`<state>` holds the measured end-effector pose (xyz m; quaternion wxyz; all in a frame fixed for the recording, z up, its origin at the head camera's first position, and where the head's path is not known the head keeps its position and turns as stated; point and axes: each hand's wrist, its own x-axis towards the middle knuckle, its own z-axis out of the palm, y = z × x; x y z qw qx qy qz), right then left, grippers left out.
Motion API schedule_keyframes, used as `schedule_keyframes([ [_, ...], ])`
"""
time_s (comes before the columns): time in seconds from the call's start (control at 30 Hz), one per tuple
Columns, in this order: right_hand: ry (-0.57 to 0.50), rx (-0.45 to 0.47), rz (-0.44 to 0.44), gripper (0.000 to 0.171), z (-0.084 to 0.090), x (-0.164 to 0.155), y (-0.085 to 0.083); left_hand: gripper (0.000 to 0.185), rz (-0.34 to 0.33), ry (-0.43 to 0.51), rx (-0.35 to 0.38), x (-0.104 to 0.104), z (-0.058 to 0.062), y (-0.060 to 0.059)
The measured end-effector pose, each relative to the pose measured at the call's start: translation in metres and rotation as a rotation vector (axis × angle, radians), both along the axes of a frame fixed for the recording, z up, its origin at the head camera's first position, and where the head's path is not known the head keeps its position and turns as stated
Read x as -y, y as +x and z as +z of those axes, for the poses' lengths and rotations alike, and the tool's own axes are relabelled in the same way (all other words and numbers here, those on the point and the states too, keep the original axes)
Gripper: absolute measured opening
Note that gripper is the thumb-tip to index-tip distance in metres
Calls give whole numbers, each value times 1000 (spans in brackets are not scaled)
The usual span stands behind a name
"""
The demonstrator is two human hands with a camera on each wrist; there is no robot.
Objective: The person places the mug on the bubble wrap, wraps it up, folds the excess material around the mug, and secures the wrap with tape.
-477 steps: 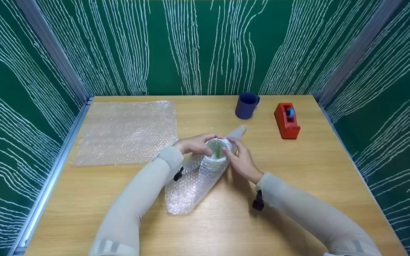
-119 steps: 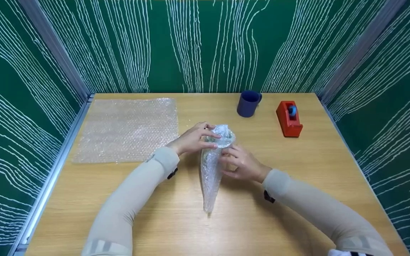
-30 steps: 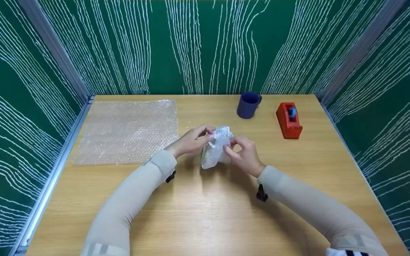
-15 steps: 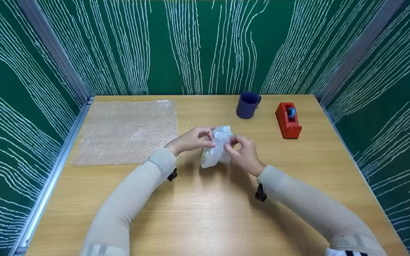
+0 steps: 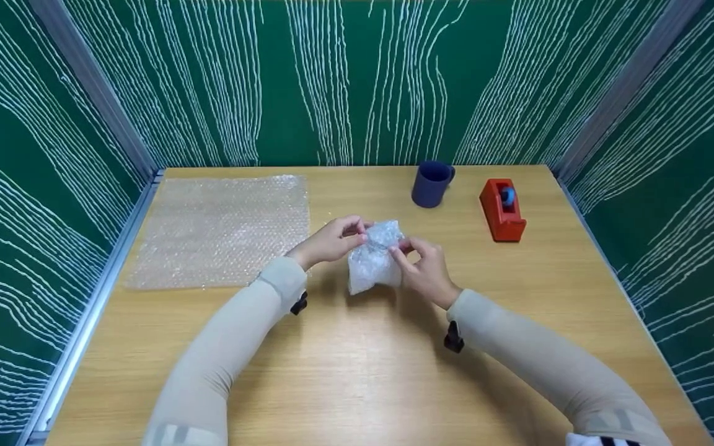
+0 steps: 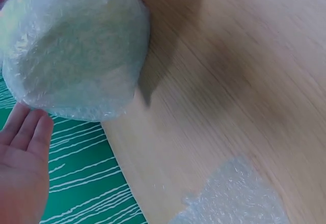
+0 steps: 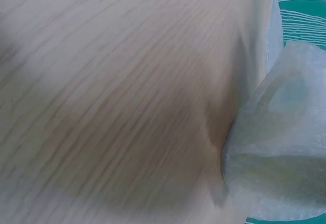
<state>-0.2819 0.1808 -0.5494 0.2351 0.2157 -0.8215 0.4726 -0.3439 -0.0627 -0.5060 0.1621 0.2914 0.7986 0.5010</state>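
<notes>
A bundle of bubble wrap [image 5: 372, 269] stands between my two hands in the head view, its loose flap gathered up over the top. Through the layers in the left wrist view, the bundle [image 6: 86, 51] shows a rounded, pale green thing. A curved, handle-like outline shows through the bundle [image 7: 285, 132] in the right wrist view. My left hand [image 5: 329, 241] pinches the folded wrap at its upper left, thumb on the near side. From the right, my right hand [image 5: 425, 269] pinches the flap's edge between thumb and forefinger.
A flat sheet of bubble wrap [image 5: 224, 232] lies at the left of the wooden table [image 5: 357, 384]. Towards the back stands a dark blue mug [image 5: 431, 184], with a red tape dispenser [image 5: 502, 210] holding a blue roll right of it. Green patterned panels [image 5: 357, 80] enclose three sides.
Earlier the wrap's top was open and a long tail lay towards me; the tail is now folded up over the bundle. In the last half second my left hand shifted slightly up and left.
</notes>
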Motion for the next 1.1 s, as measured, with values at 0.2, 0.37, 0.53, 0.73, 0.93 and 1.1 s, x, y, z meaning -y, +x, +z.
schedule_keyframes([
  [0.2,-58,-31,-41,11,-1,3,-3,13,24,-43,-70,-2,-1,-2],
  [0.37,-116,-9,-85,15,2,7,-4,11,43,-96,-136,-5,-1,-2],
  [0.53,-127,12,-119,19,6,11,-6,10,62,-109,-187,-7,-2,-1],
  [0.73,-122,26,-130,18,7,13,-6,18,89,-138,-198,-8,-5,1],
  [0.93,-117,25,-136,18,2,13,-6,43,66,-235,-268,-9,-8,2],
  [1.1,-98,68,-131,18,0,9,-8,43,58,-300,-280,-8,-8,3],
])
